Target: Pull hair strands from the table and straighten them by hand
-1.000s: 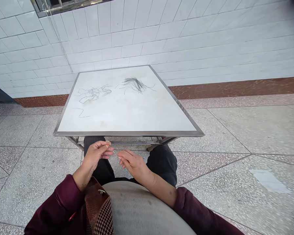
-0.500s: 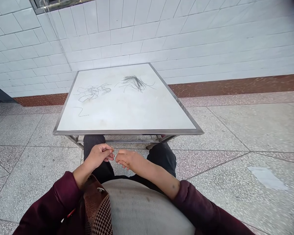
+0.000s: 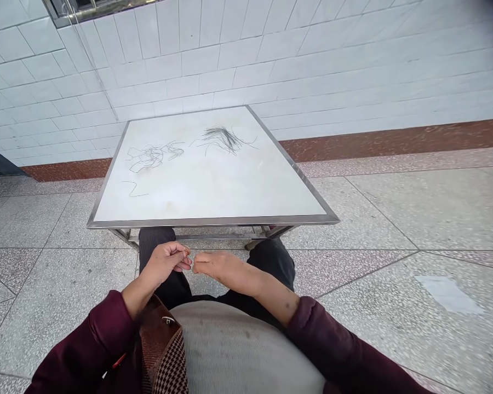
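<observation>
Close together above my lap, just short of the table's front edge, are my two hands. The fingers of my left hand (image 3: 170,257) are pinched, thumb against forefinger. A small gap away, my right hand (image 3: 216,265) is closed too, back of the hand up, its fingertips toward the left ones. Whatever lies between the fingertips is too fine to make out. On the white table (image 3: 213,191) rests a bundle of thin dark strands (image 3: 224,138). A looser, tangled heap of strands (image 3: 150,157) lies to its left, and one bent strand (image 3: 133,190) sits nearer the front.
A metal rim (image 3: 213,222) borders the table, whose far side stands near a white tiled wall (image 3: 332,71). My knees are under its front edge. A pale sheet (image 3: 449,294) lies on the speckled floor at the right.
My right hand has turned slightly, so its lower fingers show less. The left hand keeps its pinch in nearly the same spot. The strands on the table lie as before.
</observation>
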`<state>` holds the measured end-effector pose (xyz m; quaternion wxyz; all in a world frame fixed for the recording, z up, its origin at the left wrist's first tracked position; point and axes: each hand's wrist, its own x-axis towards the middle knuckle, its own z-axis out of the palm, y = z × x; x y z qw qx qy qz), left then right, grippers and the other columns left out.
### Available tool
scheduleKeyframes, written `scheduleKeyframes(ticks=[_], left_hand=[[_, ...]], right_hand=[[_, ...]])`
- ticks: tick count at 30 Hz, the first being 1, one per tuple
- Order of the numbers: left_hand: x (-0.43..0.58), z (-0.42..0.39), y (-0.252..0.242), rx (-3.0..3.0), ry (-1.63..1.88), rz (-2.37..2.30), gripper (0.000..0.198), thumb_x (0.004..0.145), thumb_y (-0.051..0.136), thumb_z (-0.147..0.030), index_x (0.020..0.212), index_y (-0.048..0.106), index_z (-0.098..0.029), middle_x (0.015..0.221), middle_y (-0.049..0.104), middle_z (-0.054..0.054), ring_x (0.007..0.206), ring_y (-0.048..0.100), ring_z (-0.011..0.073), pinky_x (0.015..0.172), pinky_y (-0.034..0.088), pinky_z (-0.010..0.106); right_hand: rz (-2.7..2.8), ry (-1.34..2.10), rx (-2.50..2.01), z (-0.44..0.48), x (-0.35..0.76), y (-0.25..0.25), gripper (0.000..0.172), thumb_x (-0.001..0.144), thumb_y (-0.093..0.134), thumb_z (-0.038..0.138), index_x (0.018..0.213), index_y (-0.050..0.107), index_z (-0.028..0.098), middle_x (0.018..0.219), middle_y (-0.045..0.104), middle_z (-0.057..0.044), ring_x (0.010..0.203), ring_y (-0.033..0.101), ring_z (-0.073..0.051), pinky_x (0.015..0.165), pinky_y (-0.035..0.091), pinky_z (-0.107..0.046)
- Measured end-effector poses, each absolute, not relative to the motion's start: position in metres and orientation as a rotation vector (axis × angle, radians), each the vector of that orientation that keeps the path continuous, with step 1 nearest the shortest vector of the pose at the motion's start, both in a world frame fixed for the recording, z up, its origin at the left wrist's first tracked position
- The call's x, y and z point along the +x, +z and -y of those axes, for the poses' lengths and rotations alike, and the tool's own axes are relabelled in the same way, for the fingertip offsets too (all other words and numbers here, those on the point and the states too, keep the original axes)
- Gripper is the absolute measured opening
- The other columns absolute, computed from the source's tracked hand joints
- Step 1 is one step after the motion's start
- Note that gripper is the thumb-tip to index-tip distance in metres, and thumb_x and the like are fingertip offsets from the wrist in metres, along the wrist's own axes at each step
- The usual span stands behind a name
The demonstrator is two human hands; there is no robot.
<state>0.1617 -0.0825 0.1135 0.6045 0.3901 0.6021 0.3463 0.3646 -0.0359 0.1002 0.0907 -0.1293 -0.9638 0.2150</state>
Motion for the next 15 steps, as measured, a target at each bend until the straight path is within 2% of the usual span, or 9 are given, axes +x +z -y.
scheduleKeyframes(ticks=[5, 11, 13, 15], left_hand=[[0.165, 0.081, 0.111, 0.926, 0.775, -1.396, 0.010, 0.076, 0.069, -0.025, 0.077, 0.067, -0.016, 0.067, 0.069, 0.001, 0.060, 0.068, 0.0122, 0.055, 0.048, 0.019], [0.168, 0.079, 0.106, 0.940, 0.770, -1.389, 0.012, 0.074, 0.072, -0.027, 0.075, 0.066, -0.016, 0.065, 0.070, 0.002, 0.058, 0.068, 0.0132, 0.053, 0.046, 0.020], [0.167, 0.077, 0.109, 0.931, 0.785, -1.381, 0.017, 0.075, 0.073, -0.031, 0.077, 0.066, -0.016, 0.068, 0.071, 0.003, 0.062, 0.070, 0.0146, 0.054, 0.046, 0.020], [0.165, 0.075, 0.114, 0.920, 0.810, -1.373, 0.022, 0.075, 0.072, -0.037, 0.081, 0.066, -0.016, 0.073, 0.072, 0.004, 0.066, 0.071, 0.0159, 0.056, 0.048, 0.021]], right_hand=[[2.813, 0.663, -0.293, 0.034, 0.361, 0.093, 0.027, 0.098, 0.040, 0.011, 0.100, 0.065, 0.021, 0.096, 0.064, -0.002, 0.081, 0.056, -0.014, 0.071, 0.042, -0.025], [2.698, 0.838, -0.374, 0.032, 0.364, 0.094, 0.028, 0.096, 0.043, 0.015, 0.092, 0.069, 0.026, 0.088, 0.066, 0.001, 0.073, 0.056, -0.014, 0.068, 0.043, -0.026], [2.625, 0.825, -0.415, 0.029, 0.371, 0.095, 0.023, 0.097, 0.047, 0.021, 0.097, 0.069, 0.027, 0.091, 0.067, 0.000, 0.075, 0.058, -0.015, 0.072, 0.045, -0.029], [2.533, 0.752, -0.457, 0.026, 0.380, 0.096, 0.016, 0.095, 0.055, 0.027, 0.104, 0.068, 0.027, 0.101, 0.067, -0.003, 0.087, 0.060, -0.019, 0.082, 0.046, -0.035]])
